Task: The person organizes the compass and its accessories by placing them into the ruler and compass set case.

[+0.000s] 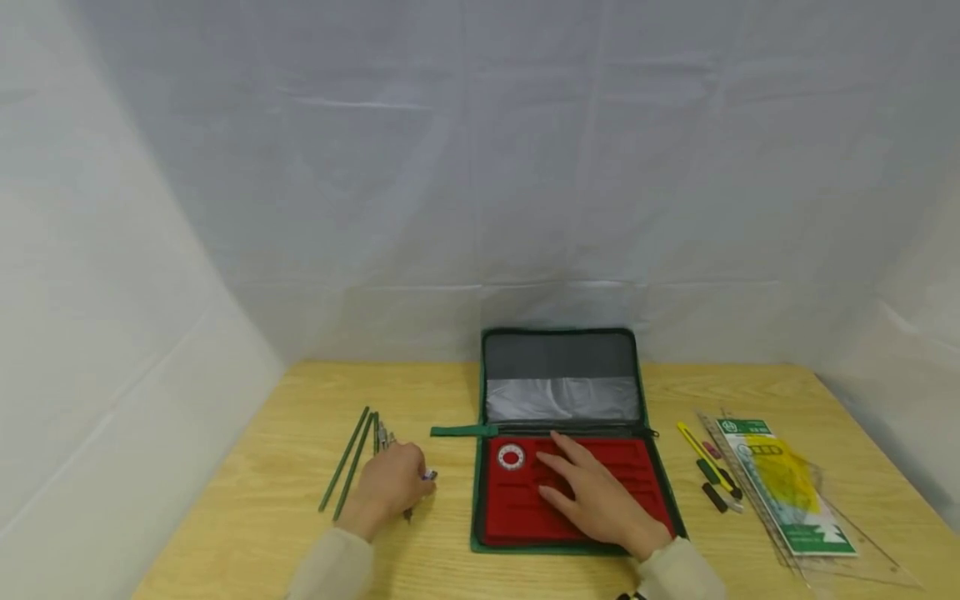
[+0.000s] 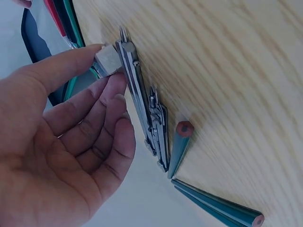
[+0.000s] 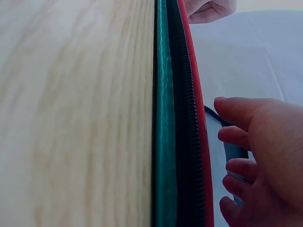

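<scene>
My left hand (image 1: pixel 390 483) pinches a small whitish block (image 2: pixel 109 60), possibly an eraser, between thumb and forefinger. Right beside it on the table lie two metal drawing compasses (image 2: pixel 137 90), mostly covered by that hand in the head view. Green pencils (image 1: pixel 351 467) lie just to the left. Fingers spread, my right hand (image 1: pixel 592 492) is over the red tray (image 1: pixel 517 521) of an unzipped green case and holds nothing. Whether its fingertips touch the tray, I cannot tell. A white ring-shaped piece (image 1: pixel 512 457) sits in the tray's upper left corner.
The case's grey lid (image 1: pixel 558 358) stands raised at the back, its green strap (image 1: pixel 457 431) reaching left. To the right lie a yellow cutter (image 1: pixel 693 442), several small dark pieces (image 1: pixel 714 497), and clear rulers (image 1: pixel 870 558) with a green-and-white packet (image 1: pixel 817 537).
</scene>
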Tool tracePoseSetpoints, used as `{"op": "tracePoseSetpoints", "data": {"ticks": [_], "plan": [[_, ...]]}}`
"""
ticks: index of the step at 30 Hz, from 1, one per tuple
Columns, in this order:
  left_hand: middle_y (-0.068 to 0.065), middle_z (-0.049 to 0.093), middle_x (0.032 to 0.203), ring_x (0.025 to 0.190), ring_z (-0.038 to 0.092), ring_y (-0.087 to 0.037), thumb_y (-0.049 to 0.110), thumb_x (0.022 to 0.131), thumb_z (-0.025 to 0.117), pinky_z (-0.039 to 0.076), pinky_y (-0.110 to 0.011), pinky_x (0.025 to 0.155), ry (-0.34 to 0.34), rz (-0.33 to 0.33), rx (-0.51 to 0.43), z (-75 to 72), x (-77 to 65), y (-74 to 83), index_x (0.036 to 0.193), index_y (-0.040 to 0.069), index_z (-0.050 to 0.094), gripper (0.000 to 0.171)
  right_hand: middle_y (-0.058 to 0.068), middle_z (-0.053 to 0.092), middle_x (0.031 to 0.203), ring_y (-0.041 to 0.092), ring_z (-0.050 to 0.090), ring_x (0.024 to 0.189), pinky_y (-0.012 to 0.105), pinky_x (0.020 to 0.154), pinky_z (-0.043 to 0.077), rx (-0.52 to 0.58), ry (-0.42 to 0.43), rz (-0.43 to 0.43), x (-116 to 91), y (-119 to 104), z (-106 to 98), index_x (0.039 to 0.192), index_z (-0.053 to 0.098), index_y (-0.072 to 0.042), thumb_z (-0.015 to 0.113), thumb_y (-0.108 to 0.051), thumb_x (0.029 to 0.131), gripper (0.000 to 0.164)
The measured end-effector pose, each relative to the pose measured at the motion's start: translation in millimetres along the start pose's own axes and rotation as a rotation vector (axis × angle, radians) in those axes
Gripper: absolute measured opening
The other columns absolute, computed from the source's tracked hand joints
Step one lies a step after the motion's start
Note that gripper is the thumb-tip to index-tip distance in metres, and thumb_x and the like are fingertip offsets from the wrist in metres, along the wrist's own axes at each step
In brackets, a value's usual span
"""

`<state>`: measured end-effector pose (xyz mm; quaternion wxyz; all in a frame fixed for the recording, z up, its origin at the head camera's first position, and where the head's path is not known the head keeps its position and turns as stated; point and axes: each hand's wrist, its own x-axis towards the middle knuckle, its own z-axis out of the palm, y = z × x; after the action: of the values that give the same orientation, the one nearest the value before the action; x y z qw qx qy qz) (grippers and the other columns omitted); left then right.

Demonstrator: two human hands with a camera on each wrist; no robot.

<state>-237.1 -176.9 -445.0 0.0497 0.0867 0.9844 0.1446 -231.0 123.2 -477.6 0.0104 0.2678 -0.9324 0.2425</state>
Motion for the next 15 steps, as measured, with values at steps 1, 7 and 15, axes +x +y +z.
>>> {"op": "tracePoseSetpoints", "data": {"ticks": [1,7,15], "plan": [[0.004,0.056,0.065,0.053,0.046,-0.010,0.027,0.075,0.069,0.039,-0.026,0.047,0.004,-0.004,0.012,-0.1,-0.1,0.4,0.071,0.014,0.062,0.016,0.010,0.026,0.148,0.024,0.023,0.133,0.046,0.103,0.030,-0.002,-0.001,0.002,0,0,0,0.133,0.045,-0.018,0.050,-0.043,0.090,0.050],[0.006,0.055,0.061,0.050,0.045,-0.010,0.029,0.076,0.067,0.037,-0.027,0.044,0.027,-0.023,0.075,-1.1,1.1,4.0,0.068,0.017,0.061,0.016,0.011,0.026,0.148,0.025,0.023,0.133,0.047,0.103,0.030,-0.002,-0.002,0.011,-2,2,-1,0.134,0.044,-0.018,0.050,-0.043,0.090,0.051],[0.006,0.058,0.066,0.052,0.045,-0.010,0.032,0.078,0.066,0.038,-0.030,0.047,0.072,0.037,0.095,-5.7,6.2,14.3,0.071,0.019,0.064,0.015,0.010,0.026,0.148,0.025,0.024,0.133,0.046,0.102,0.031,-0.018,0.009,0.028,-5,6,-2,0.134,0.043,-0.019,0.049,-0.045,0.090,0.052]]}}
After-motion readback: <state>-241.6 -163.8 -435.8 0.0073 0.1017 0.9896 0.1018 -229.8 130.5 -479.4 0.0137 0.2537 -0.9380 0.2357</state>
